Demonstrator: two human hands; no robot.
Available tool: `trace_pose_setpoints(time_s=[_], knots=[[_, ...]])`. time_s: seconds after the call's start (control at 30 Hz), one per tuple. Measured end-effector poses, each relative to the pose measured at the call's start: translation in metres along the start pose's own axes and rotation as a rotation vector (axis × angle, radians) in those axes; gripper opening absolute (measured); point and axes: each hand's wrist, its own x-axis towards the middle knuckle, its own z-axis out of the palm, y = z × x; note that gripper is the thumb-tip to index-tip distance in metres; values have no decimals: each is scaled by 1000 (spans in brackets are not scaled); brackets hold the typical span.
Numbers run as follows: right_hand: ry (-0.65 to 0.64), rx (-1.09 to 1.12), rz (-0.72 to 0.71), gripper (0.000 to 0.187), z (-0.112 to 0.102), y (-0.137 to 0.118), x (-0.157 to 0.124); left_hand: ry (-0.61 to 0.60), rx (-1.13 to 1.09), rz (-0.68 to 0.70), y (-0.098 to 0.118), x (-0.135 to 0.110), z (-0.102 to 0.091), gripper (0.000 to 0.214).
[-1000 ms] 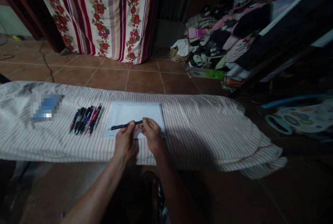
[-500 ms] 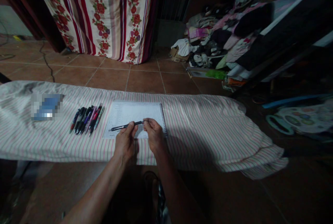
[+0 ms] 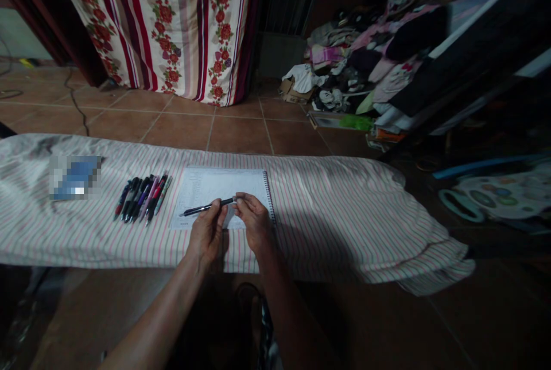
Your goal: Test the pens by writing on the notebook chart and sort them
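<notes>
A dark pen (image 3: 198,209) is held nearly level above a spiral notebook (image 3: 228,180), its left end pointing slightly down. My left hand (image 3: 208,226) pinches the pen's barrel between thumb and fingers. At the pen's right end, the fingers of my right hand (image 3: 253,216) are closed round the tip, which they partly hide. The notebook lies open to a page with faint writing along its left side, and its wire binding runs down the right edge. Left of it, several pens (image 3: 142,198) lie side by side in a slanted row.
A striped cloth (image 3: 327,203) covers the long surface under everything. A blurred blue item (image 3: 76,178) lies at its left. Beyond the tiled floor (image 3: 236,132) hangs a flowered curtain (image 3: 185,26). Piled clothes (image 3: 357,60) fill the back right, with a patterned chair-like item (image 3: 495,195) below.
Both hands keep their hold on the pen. The fingers of my right hand have shifted slightly up and left at the pen's end; little else differs.
</notes>
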Motion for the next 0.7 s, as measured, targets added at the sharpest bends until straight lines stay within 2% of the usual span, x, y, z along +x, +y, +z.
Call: trace_pose_setpoints(time_s=[0.3, 0.57, 0.63, 0.7], knots=[[23, 20, 3, 25, -2, -1, 1, -60, 34, -16, -5, 2, -5, 17], [41, 137, -30, 26, -6, 5, 10, -221, 163, -79, -4, 1, -10, 11], [50, 141, -33, 25, -7, 7, 12, -203, 236, -110, -4, 3, -12, 6], [66, 140, -35, 25, -9, 8, 14, -109, 353, -82, -2, 7, -15, 7]])
